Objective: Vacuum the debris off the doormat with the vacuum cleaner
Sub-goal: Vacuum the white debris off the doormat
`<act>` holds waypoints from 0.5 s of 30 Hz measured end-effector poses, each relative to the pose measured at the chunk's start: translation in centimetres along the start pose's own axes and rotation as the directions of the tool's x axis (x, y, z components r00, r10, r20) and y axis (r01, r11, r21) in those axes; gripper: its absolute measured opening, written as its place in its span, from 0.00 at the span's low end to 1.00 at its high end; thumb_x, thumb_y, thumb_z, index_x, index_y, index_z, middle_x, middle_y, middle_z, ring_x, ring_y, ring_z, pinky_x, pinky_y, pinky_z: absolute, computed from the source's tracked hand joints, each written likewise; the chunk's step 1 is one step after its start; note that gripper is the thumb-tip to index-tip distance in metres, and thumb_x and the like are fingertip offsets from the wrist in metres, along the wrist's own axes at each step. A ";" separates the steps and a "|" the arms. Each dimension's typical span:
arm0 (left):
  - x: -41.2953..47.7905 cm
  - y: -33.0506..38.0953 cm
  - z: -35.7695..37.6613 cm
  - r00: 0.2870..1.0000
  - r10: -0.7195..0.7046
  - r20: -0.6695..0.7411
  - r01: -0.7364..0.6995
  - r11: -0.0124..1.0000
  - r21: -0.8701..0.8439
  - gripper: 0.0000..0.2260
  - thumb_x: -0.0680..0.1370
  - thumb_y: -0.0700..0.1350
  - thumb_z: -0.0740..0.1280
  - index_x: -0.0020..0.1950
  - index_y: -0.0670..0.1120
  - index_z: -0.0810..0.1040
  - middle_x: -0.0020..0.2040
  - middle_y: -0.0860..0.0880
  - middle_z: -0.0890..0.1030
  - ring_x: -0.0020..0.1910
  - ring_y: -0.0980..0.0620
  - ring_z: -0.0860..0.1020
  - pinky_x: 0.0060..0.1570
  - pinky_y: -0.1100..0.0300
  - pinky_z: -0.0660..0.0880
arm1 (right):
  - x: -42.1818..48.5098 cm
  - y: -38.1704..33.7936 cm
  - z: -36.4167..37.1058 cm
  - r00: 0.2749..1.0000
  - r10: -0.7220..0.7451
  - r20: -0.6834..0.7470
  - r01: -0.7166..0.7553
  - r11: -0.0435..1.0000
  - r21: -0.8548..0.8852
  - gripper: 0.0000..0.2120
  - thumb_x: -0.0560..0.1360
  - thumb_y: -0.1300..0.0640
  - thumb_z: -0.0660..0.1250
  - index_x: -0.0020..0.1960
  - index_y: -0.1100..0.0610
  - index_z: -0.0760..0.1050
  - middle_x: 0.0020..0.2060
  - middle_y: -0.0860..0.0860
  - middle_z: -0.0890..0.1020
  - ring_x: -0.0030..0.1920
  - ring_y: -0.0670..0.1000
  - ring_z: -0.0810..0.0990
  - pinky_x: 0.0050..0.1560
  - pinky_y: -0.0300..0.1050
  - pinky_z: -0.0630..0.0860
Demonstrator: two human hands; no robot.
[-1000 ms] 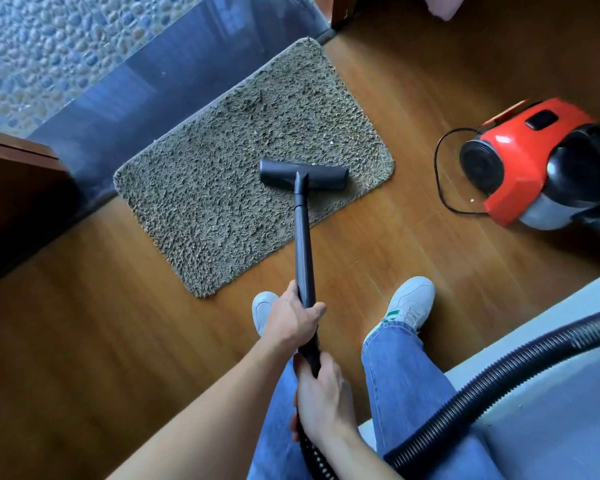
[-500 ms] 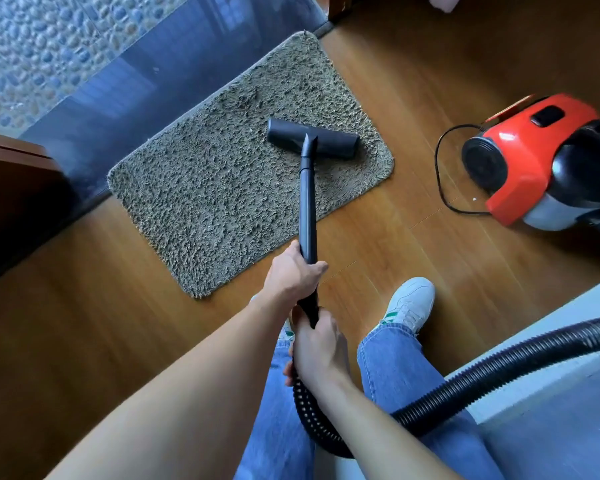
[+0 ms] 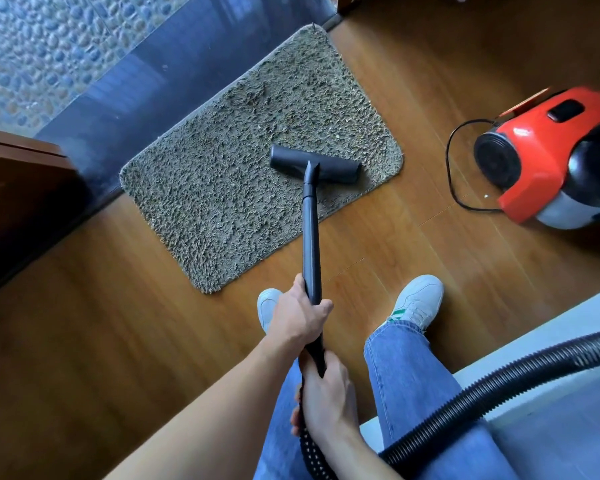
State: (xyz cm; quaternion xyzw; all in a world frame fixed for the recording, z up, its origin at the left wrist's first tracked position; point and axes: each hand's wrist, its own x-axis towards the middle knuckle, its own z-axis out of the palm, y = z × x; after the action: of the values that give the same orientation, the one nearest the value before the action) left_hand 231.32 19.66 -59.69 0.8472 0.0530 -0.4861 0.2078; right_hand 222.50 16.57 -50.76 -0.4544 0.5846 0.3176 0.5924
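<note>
Wood floor (image 3: 430, 254), shaggy doormat (image 3: 222, 188), nozzle (image 3: 316, 164) on it — left hand (image 3: 297, 318), right hand (image 3: 328, 398), fingers (image 3: 324, 305) curled round wand (image 3: 311, 237)

The left grip (image 3: 298, 318) is clasping the wand (image 3: 310, 237), with the right grip (image 3: 328, 396) holding it just below. The nozzle (image 3: 340, 169) is resting on the doormat (image 3: 222, 188) near its right edge. The red vacuum cleaner (image 3: 541, 157) is sitting on the floor (image 3: 118, 341).

Vacuum cleaner (image 3: 548, 157) partly beyond right edge
</note>
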 end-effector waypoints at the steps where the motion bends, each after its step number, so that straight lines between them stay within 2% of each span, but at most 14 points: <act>1: 0.2 0.3 0.0 1.000 0.006 -0.003 -0.006 1.000 0.011 0.13 0.76 0.47 0.67 0.47 0.45 0.64 0.33 0.49 0.71 0.28 0.52 0.69 0.25 0.67 0.65 | 0.2 -0.2 -0.2 1.000 -0.009 -0.002 0.009 1.000 0.006 0.13 0.83 0.46 0.60 0.55 0.54 0.76 0.36 0.56 0.79 0.19 0.54 0.76 0.23 0.46 0.76; 3: 0.8 1.4 -0.1 1.000 0.012 -0.007 -0.012 0.999 0.040 0.12 0.76 0.48 0.67 0.49 0.45 0.65 0.34 0.49 0.73 0.29 0.53 0.70 0.26 0.68 0.67 | 0.8 -0.8 -0.6 1.000 -0.024 -0.008 0.024 0.999 0.030 0.14 0.83 0.45 0.60 0.52 0.56 0.75 0.32 0.55 0.78 0.19 0.54 0.76 0.23 0.47 0.76; 5: 1.9 3.2 -0.5 1.000 0.019 -0.004 -0.018 0.997 0.079 0.13 0.76 0.50 0.67 0.53 0.46 0.68 0.38 0.49 0.76 0.35 0.49 0.74 0.30 0.66 0.68 | 1.7 -2.0 -0.8 0.999 -0.030 -0.022 0.032 0.995 0.090 0.15 0.83 0.46 0.61 0.50 0.58 0.74 0.28 0.54 0.76 0.20 0.56 0.75 0.24 0.48 0.75; 7: 3.7 5.4 -1.0 0.999 0.053 0.002 -0.053 0.992 0.114 0.16 0.76 0.52 0.68 0.58 0.47 0.71 0.46 0.46 0.80 0.46 0.42 0.80 0.43 0.57 0.75 | 3.1 -3.8 -0.9 0.998 -0.038 -0.045 0.045 0.984 0.170 0.15 0.83 0.47 0.61 0.49 0.59 0.74 0.24 0.54 0.75 0.20 0.57 0.75 0.25 0.48 0.74; 9: 5.6 7.4 -1.5 0.997 0.079 0.003 -0.079 0.985 0.154 0.18 0.76 0.53 0.68 0.62 0.46 0.72 0.52 0.43 0.82 0.53 0.41 0.81 0.52 0.55 0.76 | 4.6 -5.8 -1.1 0.996 -0.051 -0.072 0.065 0.977 0.205 0.15 0.82 0.47 0.62 0.48 0.59 0.74 0.22 0.54 0.75 0.20 0.58 0.75 0.25 0.48 0.74; 11: 7.0 8.9 -2.0 0.996 0.088 0.009 -0.088 0.982 0.167 0.18 0.76 0.54 0.68 0.61 0.45 0.73 0.54 0.42 0.82 0.54 0.41 0.81 0.54 0.55 0.76 | 5.5 -7.4 -1.5 0.993 -0.072 -0.089 0.088 0.978 0.187 0.16 0.82 0.46 0.62 0.50 0.60 0.75 0.23 0.54 0.76 0.20 0.58 0.77 0.25 0.46 0.74; 15: 7.8 10.0 -2.3 0.996 0.088 0.000 -0.088 0.987 0.132 0.17 0.77 0.54 0.68 0.59 0.44 0.74 0.51 0.43 0.82 0.52 0.43 0.81 0.53 0.56 0.77 | 5.7 -8.8 -2.4 0.991 -0.098 -0.086 0.108 0.986 0.130 0.18 0.81 0.46 0.61 0.52 0.61 0.76 0.27 0.57 0.78 0.21 0.59 0.78 0.24 0.47 0.74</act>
State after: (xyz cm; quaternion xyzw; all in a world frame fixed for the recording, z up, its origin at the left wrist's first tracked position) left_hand 240.14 10.59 -62.26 0.8620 -0.0162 -0.4765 0.1723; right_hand 230.18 10.07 -54.63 -0.4554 0.6036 0.2281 0.6134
